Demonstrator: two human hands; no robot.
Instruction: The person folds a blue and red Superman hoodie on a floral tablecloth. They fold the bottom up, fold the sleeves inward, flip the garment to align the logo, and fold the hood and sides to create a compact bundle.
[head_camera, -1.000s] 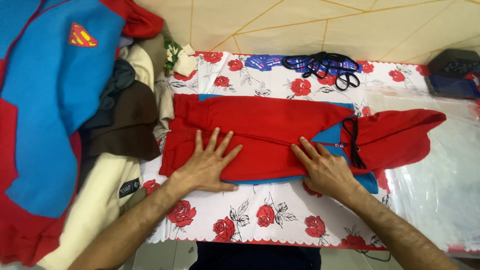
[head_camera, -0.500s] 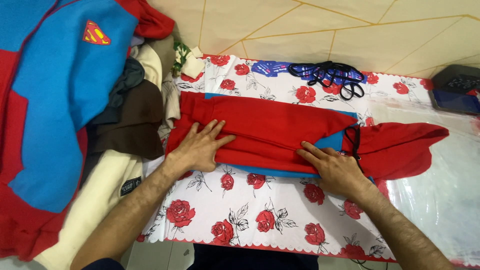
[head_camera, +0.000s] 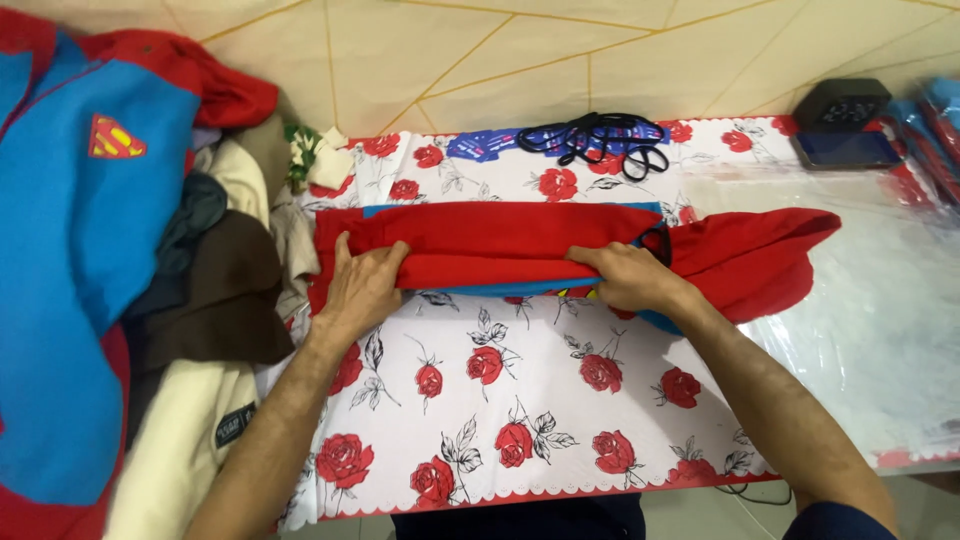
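A red and blue hooded garment (head_camera: 500, 245) lies folded into a long strip across the rose-patterned tablecloth (head_camera: 520, 400). Its red hood (head_camera: 760, 255) sticks out to the right. My left hand (head_camera: 362, 285) grips the near edge of the fold at the garment's left end, fingers curled over the red cloth. My right hand (head_camera: 625, 277) pinches the same folded edge close to the hood, with a bit of blue cloth showing under it.
A pile of clothes (head_camera: 150, 290), with a blue and red garment bearing a shield emblem, fills the left side. Black cords (head_camera: 600, 140) lie at the table's back. A dark phone (head_camera: 845, 150) and black box sit back right on clear plastic sheeting (head_camera: 880, 330).
Both hands went from pressing flat on the garment to gripping its near edge and folding it away from me, leaving a narrower strip. The view has tilted, showing more tablecloth in front.
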